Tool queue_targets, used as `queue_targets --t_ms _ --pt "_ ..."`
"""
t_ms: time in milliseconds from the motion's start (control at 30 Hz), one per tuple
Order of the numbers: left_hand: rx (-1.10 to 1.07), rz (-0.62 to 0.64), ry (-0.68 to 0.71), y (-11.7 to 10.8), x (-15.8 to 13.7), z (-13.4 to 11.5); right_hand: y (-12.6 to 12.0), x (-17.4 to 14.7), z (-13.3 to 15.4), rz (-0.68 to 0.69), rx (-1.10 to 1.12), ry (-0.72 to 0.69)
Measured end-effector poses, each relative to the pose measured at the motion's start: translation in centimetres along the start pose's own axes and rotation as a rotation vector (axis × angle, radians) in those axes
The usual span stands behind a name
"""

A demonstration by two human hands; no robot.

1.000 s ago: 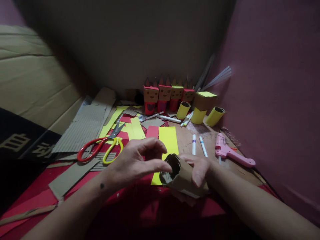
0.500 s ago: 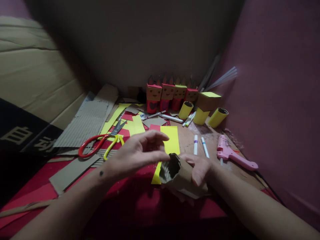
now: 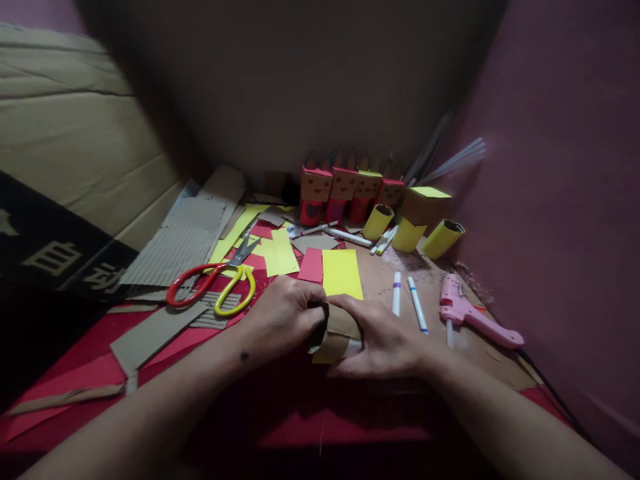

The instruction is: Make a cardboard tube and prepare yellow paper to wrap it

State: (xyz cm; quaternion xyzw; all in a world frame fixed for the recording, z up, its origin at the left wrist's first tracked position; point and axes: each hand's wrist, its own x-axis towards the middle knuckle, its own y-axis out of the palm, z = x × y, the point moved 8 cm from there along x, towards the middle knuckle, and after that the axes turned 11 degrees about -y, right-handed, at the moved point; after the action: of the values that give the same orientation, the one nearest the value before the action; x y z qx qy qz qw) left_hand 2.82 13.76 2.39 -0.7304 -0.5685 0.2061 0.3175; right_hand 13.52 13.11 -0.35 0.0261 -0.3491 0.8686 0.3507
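Note:
A short brown cardboard tube point(image 3: 343, 331) is held up between my hands, its opening facing left. My right hand point(image 3: 387, 339) grips it from the right, thumb and fingers on opposite sides. The curled fingers of my left hand point(image 3: 290, 312) pinch the rim of the opening; the fingertips are partly hidden inside it. Right behind the tube lies a sheet of yellow paper point(image 3: 343, 272), beside a red paper piece point(image 3: 311, 264). Scissors point(image 3: 239, 263) with one red and one yellow handle lie half spread, left of my left hand.
Two markers point(image 3: 417, 305) and a pink glue gun point(image 3: 477, 320) lie on the right. Several cardboard figures with faces point(image 3: 316, 183) stand at the back, near yellow tubes point(image 3: 443, 239). Corrugated cardboard point(image 3: 175, 230) and a cardboard strip point(image 3: 155, 335) lie on the left.
My left hand has closed from an open pose onto the tube's rim. The tube has turned and moved slightly left and up, and my right hand has shifted its hold around it.

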Motion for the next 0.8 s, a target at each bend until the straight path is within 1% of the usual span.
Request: queue_targets --t_ms 67,100,233,333,367,467,533,600,700,800 --pt "-0.093 0.06 -0.042 0.0 0.1 0.1 0.4 -0.1 0.3 -0.001 0.027 0.01" --pt "-0.13 0.07 -0.045 -0.2 0.1 0.0 0.6 -0.1 0.3 0.007 0.062 0.024" --pt "-0.167 0.068 0.019 -0.9 0.1 -0.6 0.4 -0.2 0.0 0.034 0.171 0.064" --pt "-0.224 0.168 -0.015 -0.8 0.1 -0.6 -0.1 -0.2 -0.4 0.03 0.227 0.089" --pt "-0.26 0.184 -0.03 -0.9 0.1 -0.6 -0.2 -0.2 -0.4 0.03 0.247 0.083" --pt "-0.373 0.142 -0.015 -1.6 0.1 -0.9 -0.3 -0.2 -0.4 0.038 0.274 0.072" --pt "-0.406 0.122 0.037 -1.6 -0.1 -1.2 -0.1 -0.3 -0.7 0.058 0.309 0.108" --pt "-0.364 0.096 0.106 -1.3 -0.5 -1.6 0.6 -0.5 -0.9 0.106 0.403 0.14" --pt "-0.229 -0.012 0.241 -1.3 -1.2 -2.4 1.7 -0.8 -1.0 0.201 0.585 0.158" --pt "-0.142 -0.069 0.331 -1.3 -1.7 -3.0 2.5 -1.3 -1.5 0.258 0.736 0.234"
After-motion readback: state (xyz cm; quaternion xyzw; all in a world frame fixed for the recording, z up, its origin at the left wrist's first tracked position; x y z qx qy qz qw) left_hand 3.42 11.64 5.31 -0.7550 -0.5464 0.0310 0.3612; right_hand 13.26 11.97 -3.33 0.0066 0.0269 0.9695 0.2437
